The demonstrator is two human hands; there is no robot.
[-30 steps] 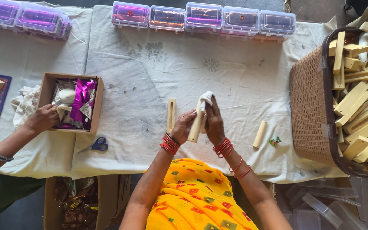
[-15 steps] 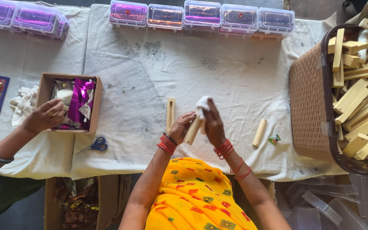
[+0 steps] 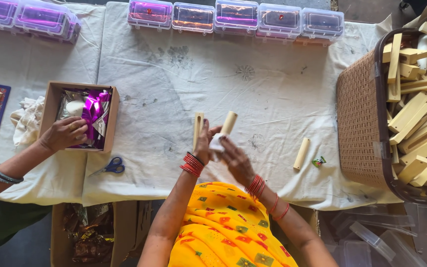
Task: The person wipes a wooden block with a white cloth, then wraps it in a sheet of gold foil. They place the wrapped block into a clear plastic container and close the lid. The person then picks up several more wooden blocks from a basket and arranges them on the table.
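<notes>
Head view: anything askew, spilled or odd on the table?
Nothing is spilled or broken. The white table cloth shows grey smudges. The wooden pieces in the brown basket lie jumbled. One loose wooden stick lies apart on the cloth beside a small green scrap.

I count 5 clear plastic lidded boxes (image 3: 235, 19) in the row straight ahead, plus 2 more clear lidded boxes (image 3: 28, 17) top left. 3 pale wooden cylinder pieces out on the cloth: 1 round stick (image 3: 229, 122) in my hands, 1 slotted stick (image 3: 198, 129) lying beside it, 1 short dowel (image 3: 301, 153) to the right. 1 blue-handled scissors (image 3: 110, 167). 1 open cardboard box (image 3: 51, 106). 1 brown woven basket (image 3: 362, 118), wooden pcs inside too many to count.
</notes>
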